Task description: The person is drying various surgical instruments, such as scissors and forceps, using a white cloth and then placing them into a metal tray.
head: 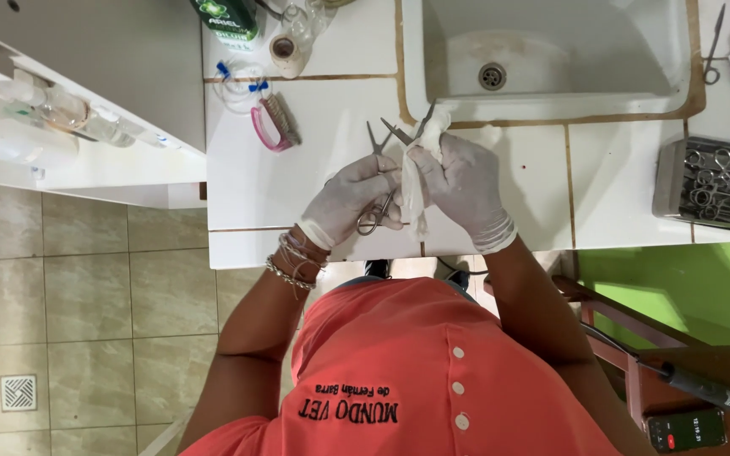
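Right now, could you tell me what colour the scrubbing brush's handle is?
Pink, seen in the head view: the brush lies on the white counter.

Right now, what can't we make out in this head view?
- Scissors: middle of the blades is covered by the white cloth and the left hand.
- Right hand: palm side and fingertips are buried in the cloth.
- Metal tray of instruments: tangled and too small to count, cut by the right edge.
- Green box: cropped by the top edge.
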